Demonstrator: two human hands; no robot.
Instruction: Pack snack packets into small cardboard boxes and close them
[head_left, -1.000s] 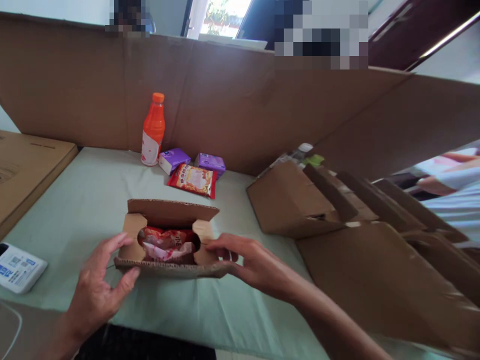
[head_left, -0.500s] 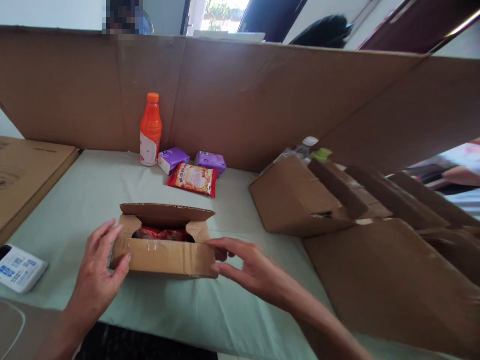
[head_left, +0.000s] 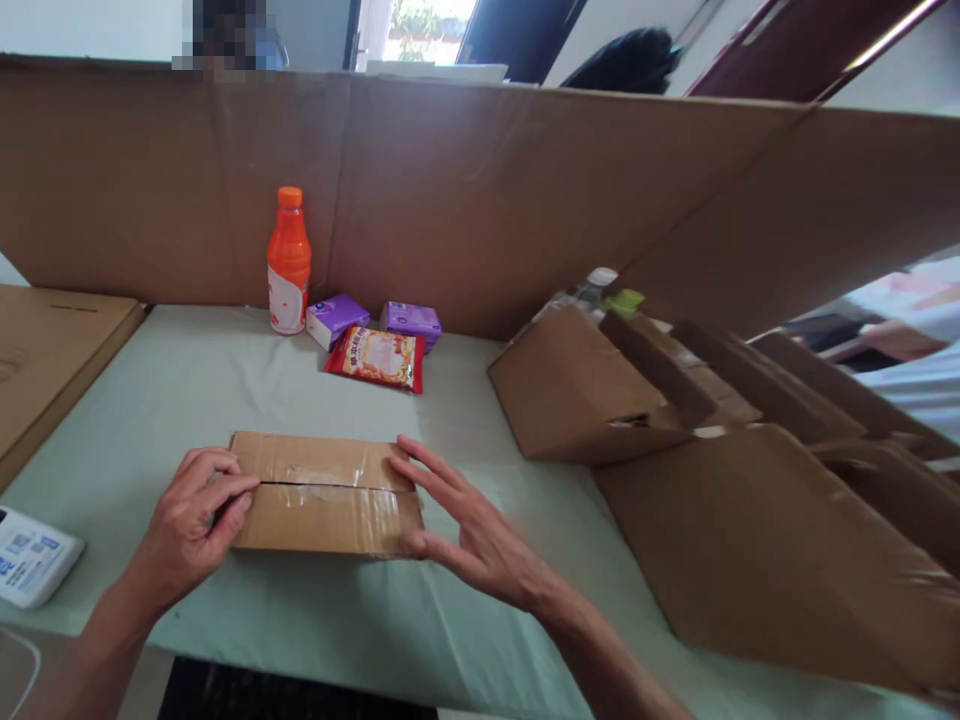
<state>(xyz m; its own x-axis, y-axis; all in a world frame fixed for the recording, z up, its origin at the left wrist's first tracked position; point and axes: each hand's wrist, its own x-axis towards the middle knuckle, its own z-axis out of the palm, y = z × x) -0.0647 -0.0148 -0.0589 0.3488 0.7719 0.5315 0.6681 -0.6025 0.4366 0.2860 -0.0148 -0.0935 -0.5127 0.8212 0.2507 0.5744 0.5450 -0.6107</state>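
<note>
A small brown cardboard box (head_left: 322, 490) lies on the pale green table (head_left: 187, 390) in front of me, both top flaps folded down and meeting along a taped seam. My left hand (head_left: 191, 520) curls round the box's left end, fingers bent over the top flap. On the right end rests my right hand (head_left: 469, 525), fingers stretched flat against the top and side. The box's contents are hidden.
An orange bottle (head_left: 288, 262), two purple packets (head_left: 339, 317), (head_left: 411, 320) and a red snack packet (head_left: 375, 358) stand at the back by a tall cardboard wall (head_left: 465, 200). Empty cartons (head_left: 577, 390) pile up on the right. A white device (head_left: 30, 555) lies at the left edge.
The box's flaps were open, showing red packets inside; the front flap came up, then the back flap came down, and the box is now closed under both hands.
</note>
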